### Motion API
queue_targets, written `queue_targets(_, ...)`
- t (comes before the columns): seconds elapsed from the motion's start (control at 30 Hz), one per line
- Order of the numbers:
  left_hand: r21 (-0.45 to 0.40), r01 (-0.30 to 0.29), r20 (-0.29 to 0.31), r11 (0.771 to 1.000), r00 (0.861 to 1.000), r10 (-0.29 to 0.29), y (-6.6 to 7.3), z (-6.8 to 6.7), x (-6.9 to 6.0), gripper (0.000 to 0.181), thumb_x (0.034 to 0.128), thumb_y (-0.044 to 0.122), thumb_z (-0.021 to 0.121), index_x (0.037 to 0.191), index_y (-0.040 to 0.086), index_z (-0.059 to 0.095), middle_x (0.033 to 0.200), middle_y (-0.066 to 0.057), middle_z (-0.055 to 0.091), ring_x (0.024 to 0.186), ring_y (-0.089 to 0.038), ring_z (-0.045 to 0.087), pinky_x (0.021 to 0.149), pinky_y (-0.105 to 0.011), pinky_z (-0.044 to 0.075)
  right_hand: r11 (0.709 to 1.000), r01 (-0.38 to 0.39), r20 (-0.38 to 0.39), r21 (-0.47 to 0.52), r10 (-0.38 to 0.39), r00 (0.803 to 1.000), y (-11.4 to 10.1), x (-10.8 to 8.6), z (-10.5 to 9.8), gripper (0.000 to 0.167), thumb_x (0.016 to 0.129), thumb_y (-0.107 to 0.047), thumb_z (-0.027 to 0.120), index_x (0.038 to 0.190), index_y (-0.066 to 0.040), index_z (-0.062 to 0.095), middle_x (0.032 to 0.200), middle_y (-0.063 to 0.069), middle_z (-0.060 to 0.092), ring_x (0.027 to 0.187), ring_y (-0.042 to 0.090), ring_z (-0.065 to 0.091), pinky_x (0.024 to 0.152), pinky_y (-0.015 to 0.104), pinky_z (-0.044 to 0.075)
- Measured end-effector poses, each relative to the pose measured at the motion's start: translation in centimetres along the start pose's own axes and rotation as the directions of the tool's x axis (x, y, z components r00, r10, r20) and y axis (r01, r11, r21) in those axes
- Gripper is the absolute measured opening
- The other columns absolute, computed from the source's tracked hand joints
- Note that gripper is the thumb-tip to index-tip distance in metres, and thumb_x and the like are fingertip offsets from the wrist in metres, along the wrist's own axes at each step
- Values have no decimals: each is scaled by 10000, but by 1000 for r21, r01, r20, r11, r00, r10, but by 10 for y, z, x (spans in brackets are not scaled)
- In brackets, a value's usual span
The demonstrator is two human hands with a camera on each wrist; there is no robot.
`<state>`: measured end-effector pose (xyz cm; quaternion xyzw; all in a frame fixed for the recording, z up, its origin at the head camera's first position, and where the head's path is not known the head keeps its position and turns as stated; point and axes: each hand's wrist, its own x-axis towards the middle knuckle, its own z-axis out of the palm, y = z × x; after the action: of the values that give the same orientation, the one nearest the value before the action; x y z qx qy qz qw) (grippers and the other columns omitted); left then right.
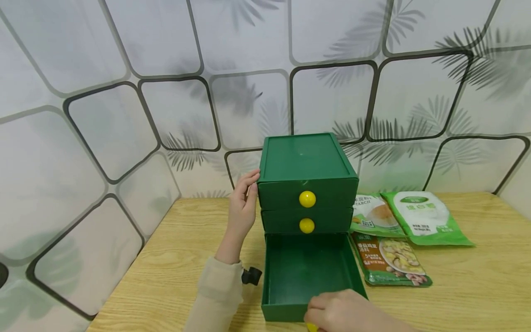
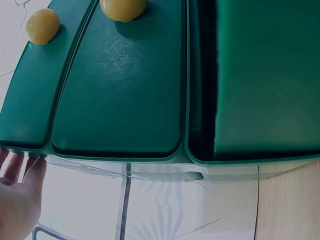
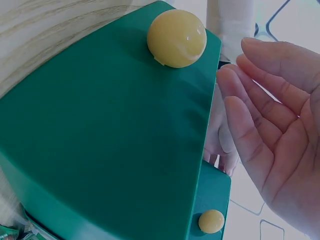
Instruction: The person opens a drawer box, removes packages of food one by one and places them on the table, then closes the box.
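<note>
A green drawer unit (image 1: 308,159) with round yellow knobs stands on the table. Its bottom drawer (image 1: 309,267) is pulled out, with nothing seen inside; the two upper drawers are closed. My left hand (image 1: 244,203) touches the unit's left side near the top, and its fingertips meet the edge in the left wrist view. Over the bottom drawer's front edge is my right hand (image 1: 338,311), beside that drawer's yellow knob (image 3: 177,38). In the right wrist view, this hand's fingers are loosely bent and apart from the knob, holding nothing.
Right of the unit lie a white and green starch bag (image 1: 377,214), a second green and white bag (image 1: 425,216) and a brown and green food packet (image 1: 394,260). A patterned curtain-like backdrop (image 1: 249,110) rises behind the wooden table (image 1: 166,267).
</note>
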<state>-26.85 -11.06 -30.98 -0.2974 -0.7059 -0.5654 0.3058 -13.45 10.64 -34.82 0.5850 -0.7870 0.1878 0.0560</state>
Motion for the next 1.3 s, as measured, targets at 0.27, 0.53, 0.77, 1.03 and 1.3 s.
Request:
queue_targets(0.27, -7, 6, 2, 1000, 1000, -6, 1, 0, 0, 277, 951, 44, 376, 1154, -78, 519, 1259, -183, 443, 1195, -207, 381, 931, -372, 369, 997, -59, 39, -41, 61, 997, 0, -1, 2, 133, 869, -272, 554, 810, -165, 607, 738, -162, 509, 604, -104, 401, 529, 31, 336)
queue_targets(0.53, -22, 38, 5, 999, 999, -38, 27, 1, 1, 258, 930, -58, 356, 1126, -160, 489, 1230, -277, 422, 1187, -316, 369, 944, -409, 347, 992, -122, 99, -37, 126, 987, 0, 0, 2, 144, 860, -293, 561, 810, -168, 613, 742, -180, 509, 606, -107, 409, 521, 47, 342)
queue_targets(0.77, -14, 44, 4, 999, 999, -44, 27, 0, 1, 257, 930, -58, 358, 1125, -162, 489, 1230, -281, 420, 1188, -315, 368, 944, -410, 347, 984, -108, 51, -139, 116, 992, 0, 1, 4, 114, 841, -272, 584, 787, -173, 605, 732, -163, 507, 595, -89, 395, 495, 53, 333)
queue_targets(1.03, -10, 5, -3, 1000, 1000, -5, 1, 0, 0, 273, 947, 26, 377, 1151, -87, 519, 1257, -173, 449, 1196, -220, 380, 945, -371, 354, 957, -92, -22, -274, 89, 996, 2, 2, 4, 244, 860, -385, 552, 727, -182, 584, 691, -140, 489, 566, -66, 383, 466, 61, 315)
queue_targets(1.3, 2, -4, -8, 1000, 1000, 4, -1, 1, 0, 279, 952, 60, 383, 1152, -73, 525, 1251, -146, 462, 1191, -193, 388, 933, -349, 371, 932, -152, -3, -330, 160, 987, 6, 2, 4, 400, 844, -536, 476, 701, -181, 591, 632, -132, 410, 513, -44, 317, 429, 82, 246)
